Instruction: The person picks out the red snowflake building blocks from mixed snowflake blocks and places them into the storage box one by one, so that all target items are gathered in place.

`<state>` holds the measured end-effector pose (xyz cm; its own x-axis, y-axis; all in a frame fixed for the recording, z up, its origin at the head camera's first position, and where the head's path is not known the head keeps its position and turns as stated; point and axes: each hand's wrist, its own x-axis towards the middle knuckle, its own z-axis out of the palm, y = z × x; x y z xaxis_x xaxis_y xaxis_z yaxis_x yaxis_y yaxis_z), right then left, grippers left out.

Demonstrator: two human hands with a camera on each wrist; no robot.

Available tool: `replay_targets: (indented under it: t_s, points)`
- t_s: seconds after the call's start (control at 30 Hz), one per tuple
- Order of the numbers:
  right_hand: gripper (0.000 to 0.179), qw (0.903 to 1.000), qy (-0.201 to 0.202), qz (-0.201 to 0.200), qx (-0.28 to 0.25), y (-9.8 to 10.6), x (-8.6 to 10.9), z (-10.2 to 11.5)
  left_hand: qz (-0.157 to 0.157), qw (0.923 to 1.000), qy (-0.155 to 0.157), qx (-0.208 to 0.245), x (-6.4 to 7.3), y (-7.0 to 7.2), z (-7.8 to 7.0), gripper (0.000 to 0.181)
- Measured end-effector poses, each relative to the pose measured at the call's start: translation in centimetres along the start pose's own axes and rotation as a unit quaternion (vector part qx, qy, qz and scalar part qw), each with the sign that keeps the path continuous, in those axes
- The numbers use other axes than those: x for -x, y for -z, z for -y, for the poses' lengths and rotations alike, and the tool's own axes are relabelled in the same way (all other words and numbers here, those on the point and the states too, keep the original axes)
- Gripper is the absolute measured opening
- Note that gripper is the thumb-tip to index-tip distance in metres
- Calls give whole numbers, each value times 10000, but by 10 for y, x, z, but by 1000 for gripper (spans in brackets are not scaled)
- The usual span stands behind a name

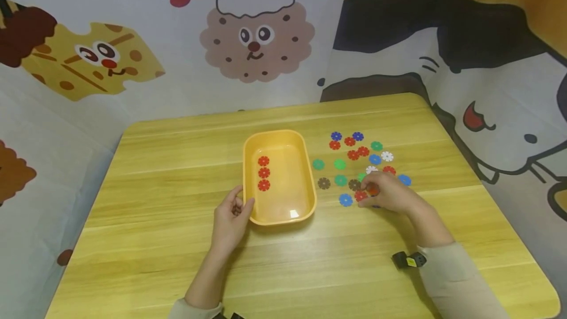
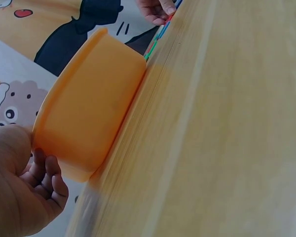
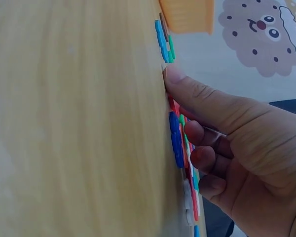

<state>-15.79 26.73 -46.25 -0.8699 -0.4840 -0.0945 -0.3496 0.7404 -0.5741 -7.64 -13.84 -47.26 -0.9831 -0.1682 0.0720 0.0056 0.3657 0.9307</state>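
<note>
A yellow-orange plastic tray point(image 1: 280, 222) stands on the table with three red flower-shaped discs point(image 1: 264, 173) in a column inside it. My left hand point(image 1: 230, 220) holds the tray's near left side, thumb over the rim and fingers against the outer wall point(image 2: 84, 108). To the tray's right, my right hand point(image 1: 387, 192) is low over scattered flower discs. Its thumb point(image 3: 197, 94) and index fingertip lie on either side of a red flower disc point(image 1: 361, 196) at table level; I cannot tell whether they pinch it. The hand partly covers an orange disc point(image 1: 373, 190) and others.
Several more flower discs in blue point(image 1: 345, 200), green point(image 1: 340, 180), brown point(image 1: 324, 183), white point(image 1: 387, 156) and red point(image 1: 334, 145) lie flat between the tray and the table's right side. The wooden table point(image 1: 164, 201) backs onto a cartoon-printed cloth point(image 1: 168, 97).
</note>
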Motion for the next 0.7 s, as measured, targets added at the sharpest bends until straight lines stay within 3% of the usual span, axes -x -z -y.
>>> replay_targets:
  t_s: [0.53,0.7]
  points:
    - [30,10000,33,16,71,-2,-2,0,22,10000,57,39,1,0,0,46]
    - [27,9998,-39,33,-209,-2,0,-1,5,10000,36,18,1,-1,-1,47]
